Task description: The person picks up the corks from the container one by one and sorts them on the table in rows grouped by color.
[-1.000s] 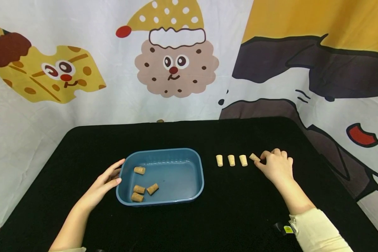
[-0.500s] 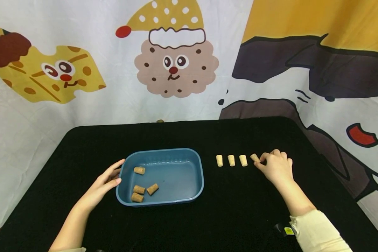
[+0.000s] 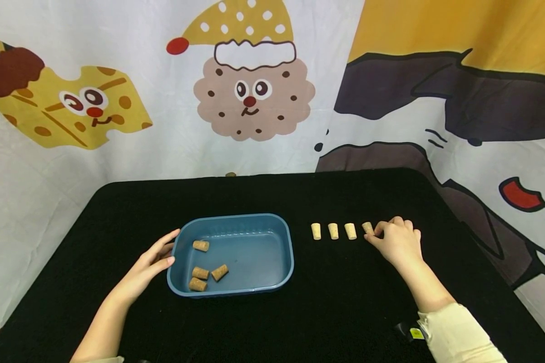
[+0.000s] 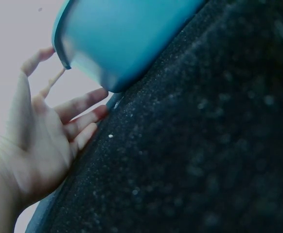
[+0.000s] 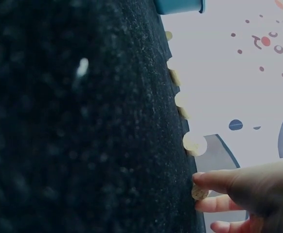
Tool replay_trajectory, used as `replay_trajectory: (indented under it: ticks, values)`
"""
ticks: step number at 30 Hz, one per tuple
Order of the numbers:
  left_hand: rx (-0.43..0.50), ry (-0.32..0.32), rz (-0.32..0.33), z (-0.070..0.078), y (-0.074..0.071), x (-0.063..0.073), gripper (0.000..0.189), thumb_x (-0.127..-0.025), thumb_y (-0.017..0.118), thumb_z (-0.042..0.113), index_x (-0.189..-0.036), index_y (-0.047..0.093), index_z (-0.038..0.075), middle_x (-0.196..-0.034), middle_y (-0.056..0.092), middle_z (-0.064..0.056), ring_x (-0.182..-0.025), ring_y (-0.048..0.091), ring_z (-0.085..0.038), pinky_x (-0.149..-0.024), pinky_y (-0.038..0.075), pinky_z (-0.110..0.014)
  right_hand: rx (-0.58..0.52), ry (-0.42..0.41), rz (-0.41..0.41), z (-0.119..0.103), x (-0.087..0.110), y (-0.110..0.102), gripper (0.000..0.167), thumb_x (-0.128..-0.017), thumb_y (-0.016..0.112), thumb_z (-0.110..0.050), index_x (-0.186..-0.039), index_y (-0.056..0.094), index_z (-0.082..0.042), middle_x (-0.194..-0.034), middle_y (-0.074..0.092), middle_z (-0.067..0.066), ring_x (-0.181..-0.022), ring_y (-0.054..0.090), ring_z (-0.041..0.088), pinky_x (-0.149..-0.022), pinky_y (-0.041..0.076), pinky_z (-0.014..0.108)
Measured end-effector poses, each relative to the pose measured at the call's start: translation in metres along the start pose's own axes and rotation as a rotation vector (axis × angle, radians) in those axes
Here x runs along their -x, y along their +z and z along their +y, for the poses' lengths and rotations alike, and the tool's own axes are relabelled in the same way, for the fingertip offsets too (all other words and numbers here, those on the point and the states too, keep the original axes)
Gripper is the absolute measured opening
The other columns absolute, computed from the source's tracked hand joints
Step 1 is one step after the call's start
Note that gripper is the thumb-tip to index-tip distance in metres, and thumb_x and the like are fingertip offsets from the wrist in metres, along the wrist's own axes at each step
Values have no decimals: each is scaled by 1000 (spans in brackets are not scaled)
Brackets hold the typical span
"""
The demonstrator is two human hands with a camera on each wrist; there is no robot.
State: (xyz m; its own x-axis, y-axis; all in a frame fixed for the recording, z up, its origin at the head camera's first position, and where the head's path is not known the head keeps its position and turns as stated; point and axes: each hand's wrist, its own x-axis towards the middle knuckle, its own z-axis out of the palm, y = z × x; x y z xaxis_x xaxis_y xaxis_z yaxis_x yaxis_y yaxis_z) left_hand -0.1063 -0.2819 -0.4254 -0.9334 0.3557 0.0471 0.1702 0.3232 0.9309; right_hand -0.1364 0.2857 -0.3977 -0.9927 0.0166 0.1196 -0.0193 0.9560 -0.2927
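My right hand [image 3: 397,242] pinches a small tapered cork [image 3: 367,228] between thumb and fingers, low over the black cloth at the right end of a row. In the right wrist view the fingertips [image 5: 207,180] lie on either side of this cork [image 5: 200,193]. To its left stand three pale tapered corks, a left one [image 3: 316,231], a middle one [image 3: 333,231] and a right one [image 3: 350,231], spaced apart. My left hand [image 3: 147,264] touches the left side of a blue tray [image 3: 231,291] with its fingers spread, as the left wrist view also shows the tray's outside [image 4: 117,39].
Several darker brown corks lie in the tray's left half, among them an upper one [image 3: 201,245] and a lower one [image 3: 198,284]. Black cloth [image 3: 272,327] covers the table. A printed curtain [image 3: 163,151] hangs directly behind its far edge.
The cork in my right hand has turned from a slant toward the same direction as the row, shifting slightly right. The left hand, tray and other corks stay where they were.
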Motion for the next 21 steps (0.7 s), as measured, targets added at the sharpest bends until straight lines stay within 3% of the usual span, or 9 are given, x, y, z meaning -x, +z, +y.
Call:
replay_trajectory:
  ticks: [8,13,17,21]
  values:
    - [11,27,-6,2,1,0,59,-99,42,9,-154,19,15,-142,31,-36,-121,39,-55,-89,44,-60,6,-2,14,1,1,0,29,-84,71,-37,-82,68,-9,-90,51,17,-84,42,38,-69,33,53]
    - [17,47,-18,3,0,1,60,-99,41,8,-154,18,15,-141,32,-36,-121,40,-54,-89,47,-45,14,1,13,-2,1,-4,32,-84,70,-40,-83,67,-8,-93,51,19,-85,42,39,-69,33,53]
    - [27,63,-25,3,-2,1,59,-99,41,6,-154,19,14,-141,33,-36,-121,48,-33,-87,47,-31,4,-4,28,-5,2,-9,34,-84,70,-40,-85,67,-6,-96,51,21,-87,42,39,-70,32,53]
    - [39,69,-29,2,-2,1,59,-99,41,6,-154,19,14,-141,32,-36,-116,50,-7,-87,47,-29,-9,-15,61,-14,4,-16,36,-85,70,-41,-88,68,-5,-98,50,21,-90,41,41,-71,32,54]
